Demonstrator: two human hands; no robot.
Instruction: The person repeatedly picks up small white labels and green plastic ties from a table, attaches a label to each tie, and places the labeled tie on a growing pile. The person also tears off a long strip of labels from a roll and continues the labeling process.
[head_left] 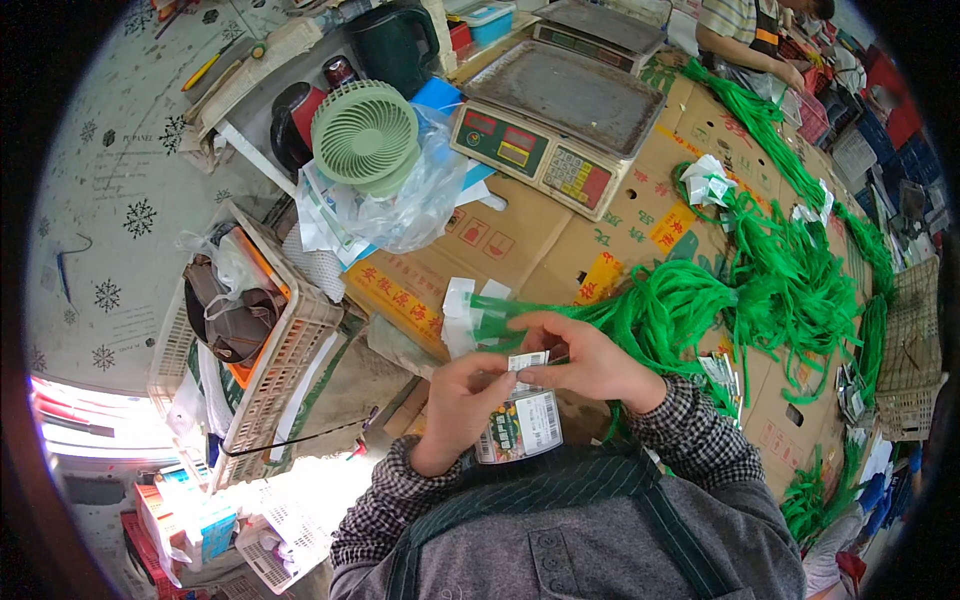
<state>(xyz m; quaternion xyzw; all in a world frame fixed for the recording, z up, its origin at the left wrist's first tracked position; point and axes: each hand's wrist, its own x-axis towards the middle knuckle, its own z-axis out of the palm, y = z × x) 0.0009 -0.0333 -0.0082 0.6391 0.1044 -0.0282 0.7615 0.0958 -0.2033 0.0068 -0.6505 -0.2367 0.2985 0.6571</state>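
Observation:
Close to my chest, both hands pinch a printed label (535,422) with a white barcode panel and a dark, colourful panel. My left hand (450,405) has its fingers closed at the label's upper left edge. From the right, my right hand (597,368) pinches the top, thumb and forefinger meeting my left fingers. Just beyond the hands lies a bundle of green mesh net bags (660,310) on cardboard. White tags (458,315) sit at the bundle's left end. Whether a green strand runs into my fingers is hidden.
A weighing scale (535,150) stands beyond the cardboard (500,245), beside a light green fan (365,135). More green net bags (795,280) spread to the right. A plastic crate (290,365) holding a bag stands at left. Another person's hand (790,77) works at far right.

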